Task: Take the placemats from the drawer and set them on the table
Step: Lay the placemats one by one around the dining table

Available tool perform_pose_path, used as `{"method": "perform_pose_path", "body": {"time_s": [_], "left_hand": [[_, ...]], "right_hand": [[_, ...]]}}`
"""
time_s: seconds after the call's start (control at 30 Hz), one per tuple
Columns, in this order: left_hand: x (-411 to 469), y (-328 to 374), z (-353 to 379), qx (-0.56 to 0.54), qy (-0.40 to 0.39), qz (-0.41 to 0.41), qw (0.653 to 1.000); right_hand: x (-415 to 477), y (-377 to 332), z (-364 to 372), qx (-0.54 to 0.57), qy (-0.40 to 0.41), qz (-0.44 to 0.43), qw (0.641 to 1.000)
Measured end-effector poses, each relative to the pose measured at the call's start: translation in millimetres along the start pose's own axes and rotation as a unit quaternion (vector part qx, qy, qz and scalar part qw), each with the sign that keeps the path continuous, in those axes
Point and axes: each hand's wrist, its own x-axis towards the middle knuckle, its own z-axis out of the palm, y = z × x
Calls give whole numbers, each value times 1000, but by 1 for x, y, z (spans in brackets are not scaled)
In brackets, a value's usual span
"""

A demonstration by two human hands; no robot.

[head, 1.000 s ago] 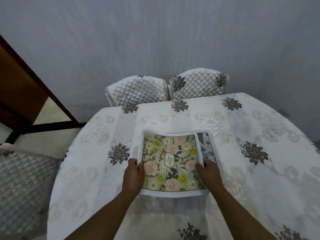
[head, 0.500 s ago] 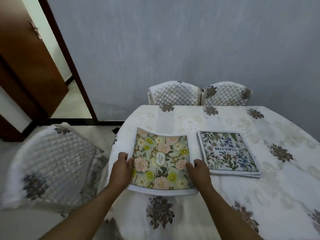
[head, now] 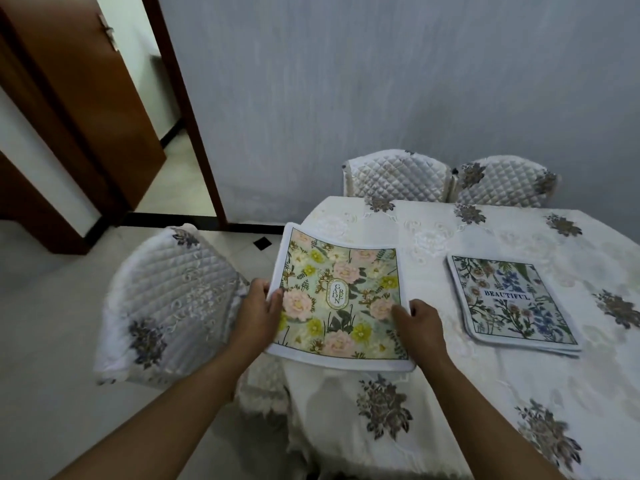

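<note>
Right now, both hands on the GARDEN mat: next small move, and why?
Probably lower the GARDEN placemat flat onto the table. The left hand and right hand hold its near corners, and its left edge curls up past the table edge. The BEAUTIFUL stack already lies flat to the right, apart.

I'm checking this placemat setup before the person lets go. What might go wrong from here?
1. The Garden placemat, held by the left hand and right hand, overhangs the table edge; released here, it might slide off toward the quilted chair.
2. Dragging it could bunch the tablecloth.
3. The Beautiful placemat tops a stack that a bump may skew.
</note>
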Motion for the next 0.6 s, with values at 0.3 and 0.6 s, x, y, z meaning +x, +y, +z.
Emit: {"method": "perform_pose_path", "body": {"time_s": [0.3, 0.6], "left_hand": [[30, -43, -67, 27, 72, -37, 996], [56, -115, -163, -23, 104, -74, 992]], "right_hand": [[30, -57, 84, 1, -66, -43, 997], [1, -157, 178, 9, -100, -82, 992]]}}
